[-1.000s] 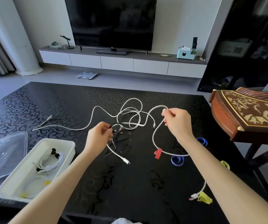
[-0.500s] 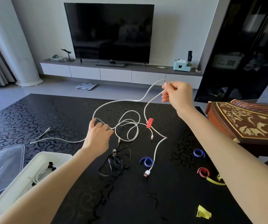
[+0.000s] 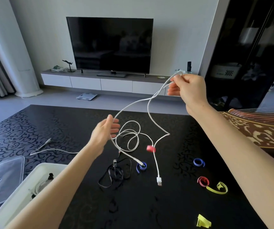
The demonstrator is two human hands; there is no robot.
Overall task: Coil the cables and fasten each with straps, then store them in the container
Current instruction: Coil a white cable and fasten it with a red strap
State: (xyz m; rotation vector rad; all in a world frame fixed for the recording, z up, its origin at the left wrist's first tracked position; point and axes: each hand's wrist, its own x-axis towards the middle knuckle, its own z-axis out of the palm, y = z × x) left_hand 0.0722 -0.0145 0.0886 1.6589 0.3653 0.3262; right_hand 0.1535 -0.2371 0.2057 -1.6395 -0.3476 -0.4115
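A white cable (image 3: pixel 155 96) is pinched at its bend between the thumb and fingers of the right hand (image 3: pixel 188 90), which is held high above the black table (image 3: pixel 166 204). Two strands hang from it. One ends in a USB plug (image 3: pixel 159 180) down at the table, with a red strap (image 3: pixel 150 148) wrapped on it. The other runs past the left hand (image 3: pixel 103 133), whose fingers are spread and relaxed, gripping nothing (contact with the strand cannot be told). A black cable (image 3: pixel 114 176) and a blue strap (image 3: pixel 141 167) lie beneath. The white container (image 3: pixel 14 195) is seen at lower left — coiled cables (image 3: pixel 40 185) are stored inside.
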